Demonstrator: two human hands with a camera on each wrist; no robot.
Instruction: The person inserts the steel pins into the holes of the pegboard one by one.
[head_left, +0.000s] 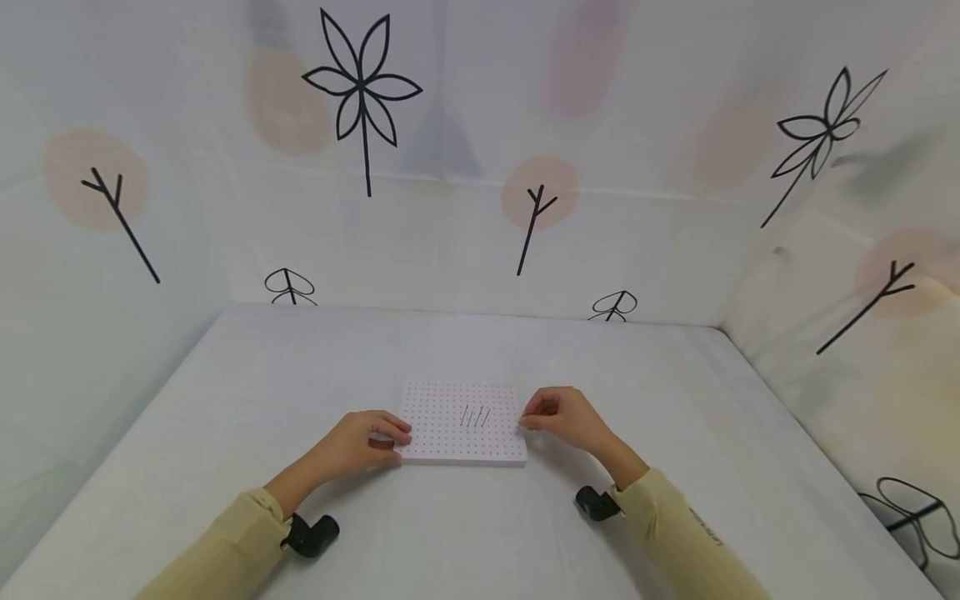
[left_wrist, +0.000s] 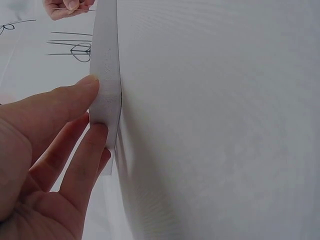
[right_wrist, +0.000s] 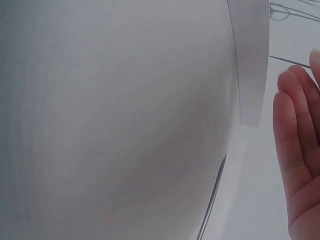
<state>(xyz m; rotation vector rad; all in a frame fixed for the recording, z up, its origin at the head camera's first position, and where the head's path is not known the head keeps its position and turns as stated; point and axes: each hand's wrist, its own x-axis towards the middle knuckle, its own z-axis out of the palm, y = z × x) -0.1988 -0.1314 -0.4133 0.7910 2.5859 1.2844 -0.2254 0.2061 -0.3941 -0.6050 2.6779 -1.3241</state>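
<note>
A white board [head_left: 465, 446] with a grid of small holes lies flat on the table. Several thin dark needles [head_left: 476, 417] stand in it, right of its middle; the left wrist view shows these needles [left_wrist: 70, 42] sticking up from its face. My left hand [head_left: 360, 442] grips the board's left edge, thumb and fingertips against its side [left_wrist: 106, 60]. At the right edge, my right hand [head_left: 566, 417] pinches another needle [right_wrist: 290, 61] between thumb and fingers. This needle's lower end meets the board's face in the right wrist view; whether it sits in a hole cannot be seen.
A white cloth [head_left: 480, 533] covers the table. Pale curtains [head_left: 450, 242] with printed flowers and twigs enclose the back and sides. Black wrist cameras [head_left: 311, 536] hang below both sleeves, close above the tabletop.
</note>
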